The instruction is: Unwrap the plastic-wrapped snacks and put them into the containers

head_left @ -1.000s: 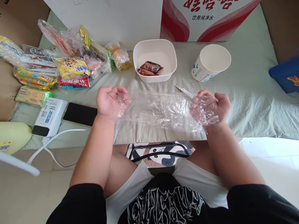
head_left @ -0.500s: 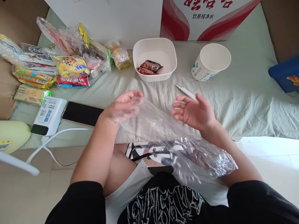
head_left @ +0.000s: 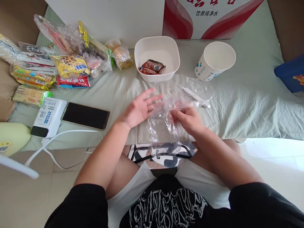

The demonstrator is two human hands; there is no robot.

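Taking the white bowl [head_left: 157, 50] as the landmark and going left to right. Far left of the bowl lies a heap of snack packets [head_left: 59, 57] (approx. ten, they overlap so I cannot count them exactly). In front of that heap, left of the bowl and nearer to the person, are 1 white power bank [head_left: 48, 116] with 1 white cable [head_left: 68, 134], and just beside it 1 black phone [head_left: 85, 115] lying flat.

In front of the bowl, a little to its left, the left hand [head_left: 137, 109] is spread, fingers loose, palm turned inward; its fingertips reach the edge of the clear plastic bag [head_left: 166, 118], and I cannot tell whether they really touch it. The bag is crumpled, directly in front of the bowl, hanging over the bed edge. The right hand [head_left: 187, 118] pinches the bag with thumb and fingers closed on the film.

Inside the bowl are 2 red-brown wrapped snacks [head_left: 152, 67]. Right of the bowl stands 1 paper cup [head_left: 215, 61], tilted on the sheet, and between the cup and the right hand lies 1 small white tool [head_left: 196, 96] (maybe tweezers, too small to tell).

Risks, in my judgement: the film is thin and slippery, so a one-hand pinch may slip, or the bag may tear if pulled hard. A wide sweep of the right arm could knock over the cup, as the soft sheet gives poor support.
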